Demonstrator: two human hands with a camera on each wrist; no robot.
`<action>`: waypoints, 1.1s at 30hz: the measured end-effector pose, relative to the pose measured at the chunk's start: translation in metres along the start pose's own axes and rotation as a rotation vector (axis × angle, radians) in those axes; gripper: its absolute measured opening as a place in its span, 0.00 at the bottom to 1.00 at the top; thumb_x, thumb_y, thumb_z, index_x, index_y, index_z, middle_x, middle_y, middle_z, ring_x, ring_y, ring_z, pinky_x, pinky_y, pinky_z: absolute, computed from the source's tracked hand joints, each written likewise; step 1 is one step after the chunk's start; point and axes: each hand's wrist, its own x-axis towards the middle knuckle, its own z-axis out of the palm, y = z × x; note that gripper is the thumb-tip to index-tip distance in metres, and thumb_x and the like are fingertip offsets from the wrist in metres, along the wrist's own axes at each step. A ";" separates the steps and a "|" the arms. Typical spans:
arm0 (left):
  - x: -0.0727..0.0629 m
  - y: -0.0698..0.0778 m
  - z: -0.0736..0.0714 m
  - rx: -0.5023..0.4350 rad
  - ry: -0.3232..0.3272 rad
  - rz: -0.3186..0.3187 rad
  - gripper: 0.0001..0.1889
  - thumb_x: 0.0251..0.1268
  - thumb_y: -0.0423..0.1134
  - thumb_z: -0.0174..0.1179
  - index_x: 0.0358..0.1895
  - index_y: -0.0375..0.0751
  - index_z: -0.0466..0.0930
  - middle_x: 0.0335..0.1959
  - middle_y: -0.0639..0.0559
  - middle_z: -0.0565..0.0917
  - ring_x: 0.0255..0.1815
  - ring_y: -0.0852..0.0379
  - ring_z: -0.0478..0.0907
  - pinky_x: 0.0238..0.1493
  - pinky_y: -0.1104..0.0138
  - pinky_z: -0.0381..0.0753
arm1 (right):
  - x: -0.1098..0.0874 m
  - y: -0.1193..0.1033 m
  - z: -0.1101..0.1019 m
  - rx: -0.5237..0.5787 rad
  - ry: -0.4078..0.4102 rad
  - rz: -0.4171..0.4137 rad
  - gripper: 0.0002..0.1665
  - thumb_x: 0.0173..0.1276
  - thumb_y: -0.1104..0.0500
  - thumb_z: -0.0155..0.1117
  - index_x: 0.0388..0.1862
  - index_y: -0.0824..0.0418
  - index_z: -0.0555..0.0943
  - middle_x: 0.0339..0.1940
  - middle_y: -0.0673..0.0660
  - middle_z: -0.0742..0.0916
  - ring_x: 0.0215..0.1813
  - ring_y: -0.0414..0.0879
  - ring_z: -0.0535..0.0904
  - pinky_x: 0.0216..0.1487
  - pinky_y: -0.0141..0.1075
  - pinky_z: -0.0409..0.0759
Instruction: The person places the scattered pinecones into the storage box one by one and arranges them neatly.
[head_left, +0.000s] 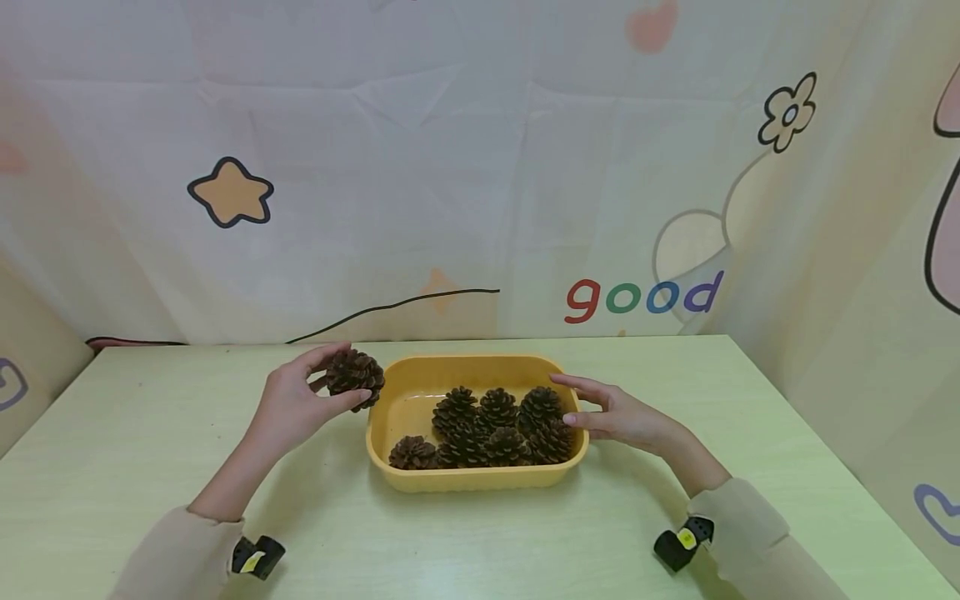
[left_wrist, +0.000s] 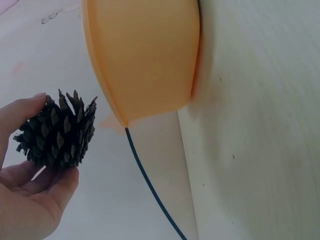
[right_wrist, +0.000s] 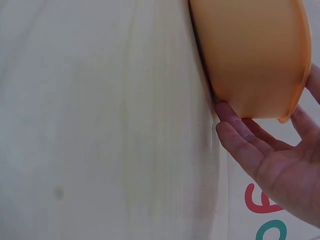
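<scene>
In the head view my left hand [head_left: 296, 404] holds a brown pine cone [head_left: 355, 379] between thumb and fingers, just beyond the left end of a yellow plastic basin [head_left: 472, 479]. The left wrist view shows this pine cone [left_wrist: 57, 131] raised above the table, its scales spread. My right hand [head_left: 626, 417] grips the basin's right end. Its thumb and index finger reach over the rim, while the other fingers [right_wrist: 240, 145] lie against the outer wall near the bottom. Several pine cones [head_left: 498, 408] sit in the basin, mostly toward its middle and right.
The basin stands on a pale green-yellow table [head_left: 465, 542], near its back edge. Behind the table hangs a printed cloth [head_left: 450, 183] with a star and the word "good". A small black device [head_left: 257, 557] is on each wrist.
</scene>
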 end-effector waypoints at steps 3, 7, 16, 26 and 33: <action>0.001 0.004 0.007 -0.020 -0.010 0.030 0.32 0.48 0.36 0.69 0.60 0.35 0.69 0.58 0.40 0.72 0.58 0.44 0.70 0.55 0.60 0.72 | 0.000 0.000 0.000 -0.011 0.002 0.006 0.41 0.63 0.52 0.61 0.72 0.53 0.55 0.73 0.64 0.51 0.68 0.68 0.51 0.53 0.49 0.74; 0.003 0.007 0.015 -0.017 -0.021 0.052 0.32 0.48 0.36 0.69 0.60 0.36 0.70 0.58 0.41 0.73 0.58 0.45 0.71 0.55 0.60 0.73 | 0.000 0.000 -0.001 -0.007 0.003 0.011 0.41 0.63 0.52 0.61 0.72 0.53 0.55 0.73 0.64 0.50 0.70 0.69 0.46 0.53 0.50 0.74; 0.007 0.006 0.032 0.000 -0.052 0.084 0.32 0.47 0.36 0.70 0.60 0.39 0.71 0.58 0.42 0.73 0.57 0.45 0.71 0.53 0.58 0.75 | 0.000 0.000 -0.001 0.020 -0.004 0.006 0.41 0.63 0.53 0.61 0.72 0.55 0.55 0.73 0.66 0.49 0.69 0.69 0.47 0.53 0.48 0.75; 0.007 0.005 0.043 0.081 -0.064 0.091 0.32 0.46 0.38 0.70 0.59 0.38 0.72 0.58 0.41 0.74 0.59 0.42 0.68 0.55 0.52 0.71 | -0.001 -0.001 -0.001 0.012 -0.010 -0.009 0.40 0.65 0.54 0.59 0.72 0.57 0.54 0.72 0.66 0.49 0.68 0.70 0.49 0.53 0.49 0.74; 0.007 0.001 0.049 0.123 -0.076 0.073 0.32 0.46 0.39 0.70 0.59 0.36 0.71 0.57 0.39 0.74 0.56 0.40 0.71 0.53 0.52 0.73 | 0.000 0.000 0.000 0.009 0.004 0.008 0.40 0.64 0.54 0.60 0.72 0.54 0.55 0.73 0.65 0.51 0.69 0.68 0.50 0.52 0.48 0.75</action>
